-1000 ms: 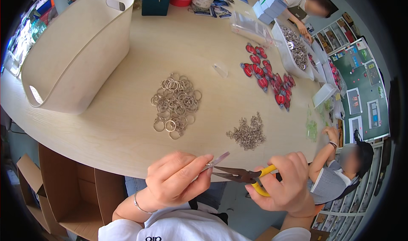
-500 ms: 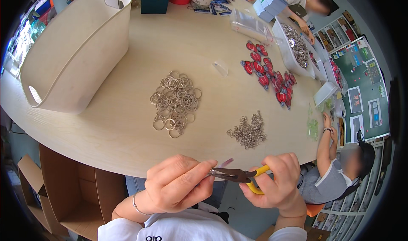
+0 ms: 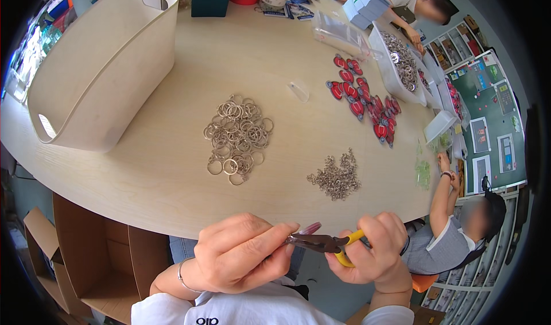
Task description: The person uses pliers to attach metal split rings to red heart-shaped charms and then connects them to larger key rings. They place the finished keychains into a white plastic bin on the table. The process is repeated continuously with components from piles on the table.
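Observation:
My right hand (image 3: 370,250) is closed around the yellow handles of a pair of long-nose pliers (image 3: 318,243), whose dark jaws point left. My left hand (image 3: 244,249) is closed in a pinch at the jaw tips. From behind the jaws, beside the left fingertips, a small flat purplish-red piece (image 3: 310,228) sticks out; its far end is hidden. Whatever else the left fingers pinch is too small to make out. Beyond the hands lie a heap of metal split rings (image 3: 238,133), a smaller pile of tiny metal links (image 3: 336,178) and several red tags (image 3: 356,90).
A large cream tub (image 3: 103,67) stands on the table at left. White bins (image 3: 422,101) with metal rings line the right side, near a clear plastic box (image 3: 338,35). Two other people work across and at right. An open cardboard box (image 3: 97,250) sits below the table edge.
The plier handles have come closer together and the jaws have closed. The purplish-red piece has swung a little, showing more of itself above the jaws.

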`<state>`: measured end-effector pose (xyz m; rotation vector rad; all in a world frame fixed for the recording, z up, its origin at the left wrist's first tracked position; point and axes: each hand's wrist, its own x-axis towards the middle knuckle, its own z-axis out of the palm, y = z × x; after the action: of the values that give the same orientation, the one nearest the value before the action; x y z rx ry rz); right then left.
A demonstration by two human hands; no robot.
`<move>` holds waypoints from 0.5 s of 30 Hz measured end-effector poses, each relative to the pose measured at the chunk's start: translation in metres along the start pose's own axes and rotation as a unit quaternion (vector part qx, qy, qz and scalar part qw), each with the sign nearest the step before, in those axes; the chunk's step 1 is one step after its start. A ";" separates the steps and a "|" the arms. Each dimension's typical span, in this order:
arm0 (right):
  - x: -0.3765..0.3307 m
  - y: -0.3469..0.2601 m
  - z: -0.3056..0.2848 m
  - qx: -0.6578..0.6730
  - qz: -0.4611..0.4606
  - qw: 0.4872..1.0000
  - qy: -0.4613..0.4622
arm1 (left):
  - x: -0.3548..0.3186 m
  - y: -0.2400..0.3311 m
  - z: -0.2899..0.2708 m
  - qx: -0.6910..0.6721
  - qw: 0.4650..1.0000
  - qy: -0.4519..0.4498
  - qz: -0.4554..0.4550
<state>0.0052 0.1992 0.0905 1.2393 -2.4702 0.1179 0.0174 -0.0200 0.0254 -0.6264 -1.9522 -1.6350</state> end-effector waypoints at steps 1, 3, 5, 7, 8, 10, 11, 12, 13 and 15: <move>0.000 0.000 0.000 -0.004 -0.004 1.000 -0.001 | 0.000 0.000 0.000 -0.001 1.000 0.000 -0.001; 0.000 -0.001 -0.002 -0.014 -0.006 1.000 -0.010 | 0.001 0.002 -0.002 0.005 1.000 -0.005 -0.002; 0.000 -0.001 -0.003 -0.018 -0.009 1.000 -0.018 | 0.001 0.003 -0.002 0.011 1.000 -0.004 0.000; 0.000 0.000 -0.004 -0.017 -0.012 0.999 -0.025 | 0.000 0.002 0.000 0.016 1.000 0.004 0.006; 0.000 0.000 -0.004 -0.016 -0.014 0.999 -0.025 | 0.000 0.002 0.000 0.018 1.000 0.004 0.005; 0.000 -0.001 -0.003 -0.015 -0.017 0.999 -0.024 | 0.000 0.003 -0.001 0.023 1.000 0.004 0.005; 0.000 -0.001 -0.003 -0.018 -0.020 0.999 -0.023 | 0.000 0.004 -0.001 0.034 0.999 0.000 0.001; 0.000 -0.001 -0.002 -0.021 -0.023 0.999 -0.021 | 0.000 0.006 -0.002 0.046 0.999 -0.004 -0.002; 0.000 -0.001 -0.001 -0.023 -0.026 0.999 -0.020 | -0.001 0.008 -0.003 0.058 0.998 -0.008 -0.006; 0.000 -0.002 0.003 -0.024 -0.024 0.999 -0.008 | -0.002 0.013 -0.001 0.089 0.996 0.012 0.007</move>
<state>0.0060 0.1975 0.0874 1.2843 -2.4398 0.0345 0.0272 -0.0186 0.0336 -0.5476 -2.0427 -1.4343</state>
